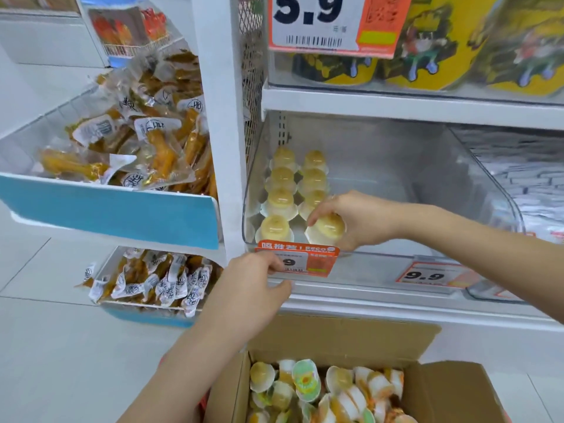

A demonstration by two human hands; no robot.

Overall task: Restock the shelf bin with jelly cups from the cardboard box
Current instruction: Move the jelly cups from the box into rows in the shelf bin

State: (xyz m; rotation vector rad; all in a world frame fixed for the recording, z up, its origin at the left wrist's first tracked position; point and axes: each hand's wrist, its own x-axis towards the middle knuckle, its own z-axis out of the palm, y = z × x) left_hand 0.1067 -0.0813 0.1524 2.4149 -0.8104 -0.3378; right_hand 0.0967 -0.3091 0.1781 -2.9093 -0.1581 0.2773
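Up front, right hand [360,221] fingers pinch a pale-yellow domed jelly cup [328,228]; left hand [253,288] pinches the price tag [297,261].

Price card [317,22] at 12 o'clock, on the upper shelf edge: "5.9" above a barcode. Price tag [430,275] at 3 o'clock, on the lower shelf rail: "9.9". Orange tag [300,261] on the bin front: a "9", partly covered.
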